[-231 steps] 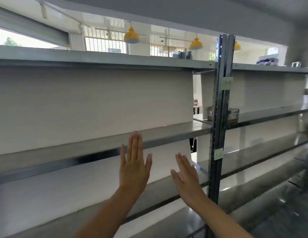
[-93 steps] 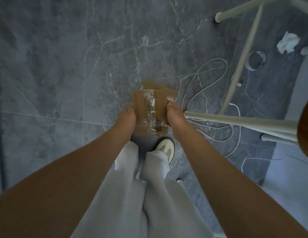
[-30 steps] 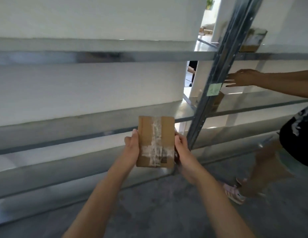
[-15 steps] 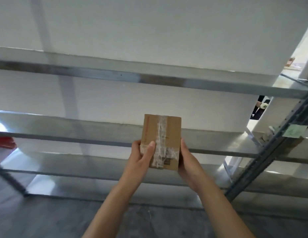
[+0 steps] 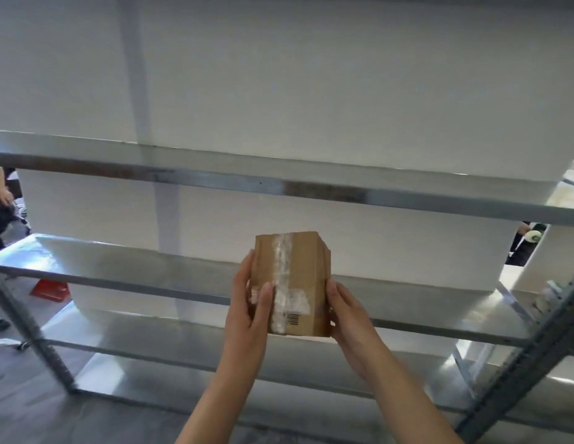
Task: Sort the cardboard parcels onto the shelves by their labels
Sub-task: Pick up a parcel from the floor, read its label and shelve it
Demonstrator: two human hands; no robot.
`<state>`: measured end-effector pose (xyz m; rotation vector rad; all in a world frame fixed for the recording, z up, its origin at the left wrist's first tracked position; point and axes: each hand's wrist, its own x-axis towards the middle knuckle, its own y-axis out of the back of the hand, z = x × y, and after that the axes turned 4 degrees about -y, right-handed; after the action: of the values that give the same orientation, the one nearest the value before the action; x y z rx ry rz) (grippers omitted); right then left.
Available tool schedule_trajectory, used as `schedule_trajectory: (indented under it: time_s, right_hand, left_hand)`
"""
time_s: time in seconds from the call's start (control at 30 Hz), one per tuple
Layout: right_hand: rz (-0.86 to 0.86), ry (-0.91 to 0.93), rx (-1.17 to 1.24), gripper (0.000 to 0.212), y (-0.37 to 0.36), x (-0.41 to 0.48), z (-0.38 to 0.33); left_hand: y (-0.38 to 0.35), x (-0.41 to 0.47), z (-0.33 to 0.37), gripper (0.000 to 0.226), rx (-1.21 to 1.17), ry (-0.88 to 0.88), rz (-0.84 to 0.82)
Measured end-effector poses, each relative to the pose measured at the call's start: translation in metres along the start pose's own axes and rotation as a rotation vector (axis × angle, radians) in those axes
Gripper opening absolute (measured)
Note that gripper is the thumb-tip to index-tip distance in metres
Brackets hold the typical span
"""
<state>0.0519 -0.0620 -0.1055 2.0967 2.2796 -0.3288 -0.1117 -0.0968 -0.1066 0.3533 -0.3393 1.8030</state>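
A small brown cardboard parcel with clear tape down its middle and a barcode near its lower edge is held up in front of the metal shelves. My left hand grips its left side, thumb across the front. My right hand holds its right side with the fingers behind it. The parcel hangs in the air level with the middle shelf's front edge, touching no shelf.
An upper shelf and a lower shelf run across the view before a white wall. A slotted upright stands at the right, another upright at the left. A red object and a person show at far left.
The view has shifted left along the shelves and closer in. The parcel has tilted so its right side now shows; both hands keep their hold on it.
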Motion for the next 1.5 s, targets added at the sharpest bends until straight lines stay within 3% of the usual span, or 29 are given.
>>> schedule_trajectory:
  time_s: [0.13, 0.27, 0.37, 0.43, 0.63, 0.93, 1.5]
  right_hand:
    - [0.018, 0.035, -0.019, 0.04, 0.001, -0.005, -0.009]
    - [-0.012, 0.054, -0.077, 0.029, 0.002, -0.017, -0.008]
    - [-0.028, 0.031, -0.084, 0.023, 0.001, -0.026, -0.003]
    - [0.005, 0.02, -0.095, 0.026, 0.0, -0.032, 0.001]
    - [0.116, 0.057, -0.063, 0.033, 0.012, -0.039, 0.001]
    - [0.092, -0.007, -0.094, 0.035, 0.019, -0.044, -0.009]
    - [0.062, 0.139, -0.061, 0.032, 0.019, -0.048, -0.017]
  left_hand:
    - [-0.005, -0.005, -0.001, 0.044, 0.135, -0.137, -0.015]
    - [-0.003, -0.005, -0.008, 0.042, 0.193, -0.071, -0.03]
    - [-0.003, -0.008, -0.017, 0.061, 0.281, -0.039, -0.092]
    - [-0.004, -0.01, -0.019, 0.067, 0.23, 0.008, -0.152]
    - [-0.003, -0.018, -0.018, 0.056, 0.088, 0.109, -0.233]
    - [-0.014, -0.018, -0.006, 0.038, 0.079, 0.06, -0.191]
    - [-0.006, -0.023, 0.019, 0.037, -0.018, 0.17, -0.097]
